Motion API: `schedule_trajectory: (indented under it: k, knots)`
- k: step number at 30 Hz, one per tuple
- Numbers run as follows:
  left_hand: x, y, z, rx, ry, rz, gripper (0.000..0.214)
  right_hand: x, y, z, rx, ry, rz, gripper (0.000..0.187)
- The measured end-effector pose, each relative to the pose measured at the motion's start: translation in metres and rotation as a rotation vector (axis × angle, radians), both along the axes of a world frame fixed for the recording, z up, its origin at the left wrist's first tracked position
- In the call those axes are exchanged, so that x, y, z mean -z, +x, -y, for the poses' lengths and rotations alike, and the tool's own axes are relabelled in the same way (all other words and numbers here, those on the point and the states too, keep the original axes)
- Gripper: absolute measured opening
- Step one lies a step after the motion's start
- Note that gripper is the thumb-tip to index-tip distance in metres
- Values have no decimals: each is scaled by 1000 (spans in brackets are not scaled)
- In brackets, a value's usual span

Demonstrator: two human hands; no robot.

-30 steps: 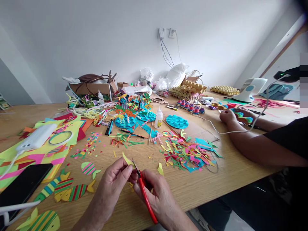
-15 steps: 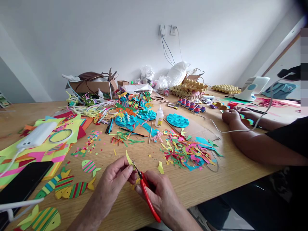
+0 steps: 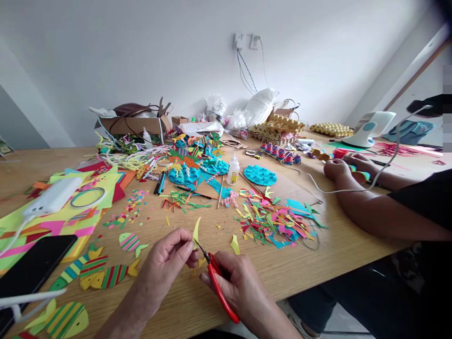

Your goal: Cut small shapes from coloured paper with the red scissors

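Note:
Between the thumb and fingers of my left hand [image 3: 173, 259] is a small piece of yellow paper [image 3: 196, 230], its curved strip standing upright above the fingertips. My right hand [image 3: 240, 280] is closed around red-handled scissors [image 3: 221, 294], whose dark blades point up and left and meet the paper at my left fingertips. Striped paper fish lie left of my hands, among them a pink-and-green one [image 3: 131, 242] and a yellow-and-green one [image 3: 68, 320]. A loose yellow scrap [image 3: 235, 244] rests on the wood beyond my right hand.
Colourful paper scraps [image 3: 278, 221] are heaped ahead to the right, near a glue bottle [image 3: 233, 170] and blue scalloped discs [image 3: 260, 175]. A black phone [image 3: 38, 268] and a white power strip [image 3: 52, 197] sit left. Another person's arm [image 3: 370, 212] rests on the table at right.
The curved yellow strip has swung to the right and stands more upright. The scissors have shifted slightly right, with both hands still holding their things.

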State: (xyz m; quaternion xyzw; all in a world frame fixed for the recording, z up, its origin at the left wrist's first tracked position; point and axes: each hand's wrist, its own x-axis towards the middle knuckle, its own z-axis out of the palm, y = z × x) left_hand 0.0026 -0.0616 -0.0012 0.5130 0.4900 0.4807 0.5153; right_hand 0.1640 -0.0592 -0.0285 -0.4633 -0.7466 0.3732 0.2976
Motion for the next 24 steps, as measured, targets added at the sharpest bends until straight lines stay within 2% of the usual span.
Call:
schedule_trajectory:
  k: [10,15,24]
  knots:
    - [0,1,2,-41,6,-12,11,0,-2,0,10,-53,-28,38]
    - [3,1,4,-5,42,-46,16,5,-5,1,-22,-105,-82,36]
    - [0,1,3,17,23,-67,16,-3,-6,3,-30,-120,-71,30]
